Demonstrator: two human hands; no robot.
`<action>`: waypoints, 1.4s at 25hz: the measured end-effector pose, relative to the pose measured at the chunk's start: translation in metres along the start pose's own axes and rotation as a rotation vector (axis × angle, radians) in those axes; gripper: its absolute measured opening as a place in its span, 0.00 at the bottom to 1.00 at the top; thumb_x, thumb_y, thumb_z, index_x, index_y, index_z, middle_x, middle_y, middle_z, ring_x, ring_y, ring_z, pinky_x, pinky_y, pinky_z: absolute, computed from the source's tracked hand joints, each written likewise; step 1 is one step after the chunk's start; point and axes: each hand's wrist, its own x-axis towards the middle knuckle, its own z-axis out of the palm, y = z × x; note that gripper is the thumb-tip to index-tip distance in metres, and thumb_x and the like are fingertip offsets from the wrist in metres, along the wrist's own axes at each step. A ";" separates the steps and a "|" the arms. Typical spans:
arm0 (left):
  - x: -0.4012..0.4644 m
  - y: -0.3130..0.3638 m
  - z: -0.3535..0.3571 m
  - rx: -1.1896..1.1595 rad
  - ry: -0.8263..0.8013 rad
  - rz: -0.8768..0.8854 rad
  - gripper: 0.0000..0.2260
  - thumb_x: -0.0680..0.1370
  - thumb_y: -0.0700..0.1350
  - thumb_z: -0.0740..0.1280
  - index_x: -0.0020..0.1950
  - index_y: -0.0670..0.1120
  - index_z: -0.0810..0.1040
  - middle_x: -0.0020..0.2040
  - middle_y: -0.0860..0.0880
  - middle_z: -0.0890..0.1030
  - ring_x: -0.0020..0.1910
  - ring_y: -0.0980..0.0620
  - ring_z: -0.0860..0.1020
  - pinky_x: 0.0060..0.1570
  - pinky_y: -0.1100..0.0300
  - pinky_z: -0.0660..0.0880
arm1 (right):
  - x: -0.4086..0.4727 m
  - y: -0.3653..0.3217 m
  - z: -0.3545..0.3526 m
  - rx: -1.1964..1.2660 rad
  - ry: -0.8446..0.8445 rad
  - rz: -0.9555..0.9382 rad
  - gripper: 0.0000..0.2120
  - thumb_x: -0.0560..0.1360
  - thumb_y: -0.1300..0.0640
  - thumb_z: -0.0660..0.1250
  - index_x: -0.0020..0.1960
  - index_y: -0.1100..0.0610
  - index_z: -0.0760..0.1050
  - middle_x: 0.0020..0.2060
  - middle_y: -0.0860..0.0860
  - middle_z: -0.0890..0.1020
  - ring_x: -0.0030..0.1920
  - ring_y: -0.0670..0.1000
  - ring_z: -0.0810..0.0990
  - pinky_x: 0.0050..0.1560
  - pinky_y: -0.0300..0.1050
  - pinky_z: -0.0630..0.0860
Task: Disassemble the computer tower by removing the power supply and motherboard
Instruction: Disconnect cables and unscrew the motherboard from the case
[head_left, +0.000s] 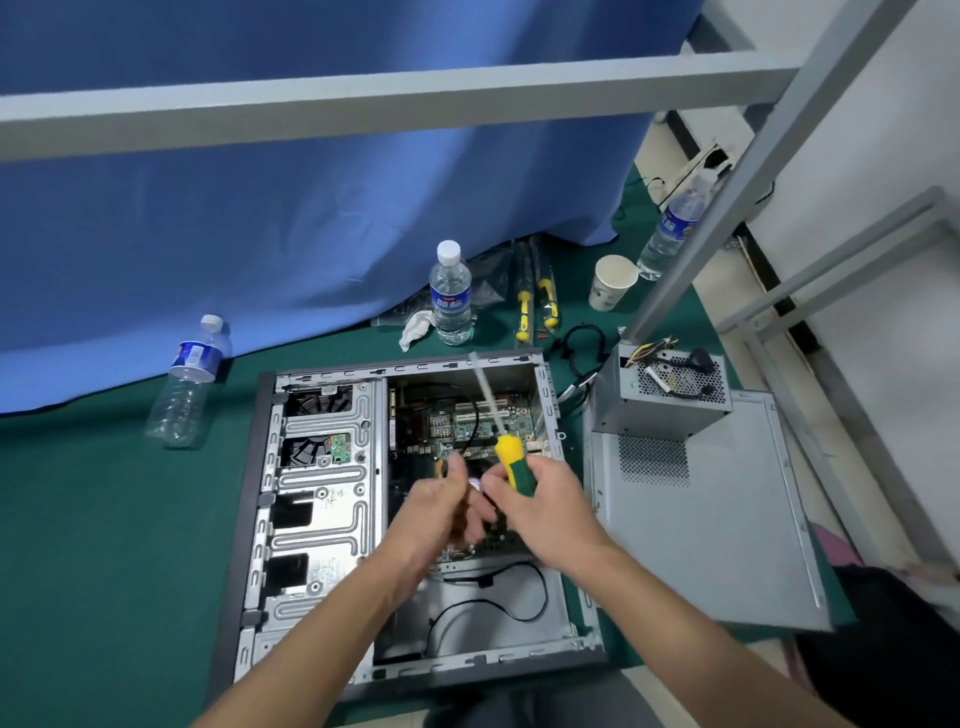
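The open computer tower (322, 499) lies on its side on the green mat. Its green motherboard (467, 421) sits in the upper right bay, partly hidden by my hands. The grey power supply (670, 402) stands outside the case on the removed side panel (727, 519), its cables piled on top. My right hand (540, 509) grips a yellow-and-green screwdriver (511, 462), whose shaft points up and away over the board. My left hand (441, 504) is curled beside it over the board; a small pale thing shows between the hands, and I cannot tell who holds it.
Three water bottles stand or lie on the mat: one (189, 384) left, one (451, 293) behind the case, one (672, 228) far right. A paper cup (610, 283), two spare screwdrivers (535, 306) and a crumpled tissue (415, 327) lie behind the case. Grey frame bars (363, 98) cross overhead.
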 end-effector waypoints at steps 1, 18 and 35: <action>0.003 0.000 -0.004 0.138 0.092 0.085 0.30 0.78 0.66 0.52 0.36 0.48 0.83 0.31 0.50 0.80 0.31 0.56 0.77 0.35 0.63 0.71 | 0.004 0.006 -0.008 0.032 0.053 0.036 0.07 0.76 0.50 0.69 0.41 0.53 0.79 0.28 0.45 0.78 0.29 0.45 0.74 0.32 0.43 0.74; 0.049 -0.054 -0.062 1.168 0.738 0.200 0.33 0.74 0.55 0.57 0.78 0.49 0.59 0.78 0.45 0.58 0.75 0.43 0.58 0.71 0.38 0.57 | 0.088 0.161 -0.027 -0.215 0.350 0.474 0.08 0.78 0.57 0.68 0.43 0.61 0.79 0.36 0.56 0.80 0.39 0.57 0.77 0.40 0.44 0.71; 0.040 -0.050 -0.065 1.189 0.645 0.192 0.34 0.76 0.59 0.52 0.80 0.47 0.55 0.81 0.44 0.51 0.79 0.47 0.48 0.76 0.45 0.46 | 0.008 0.057 -0.083 0.027 0.110 -0.096 0.21 0.74 0.63 0.71 0.59 0.41 0.75 0.51 0.46 0.80 0.50 0.46 0.80 0.52 0.44 0.77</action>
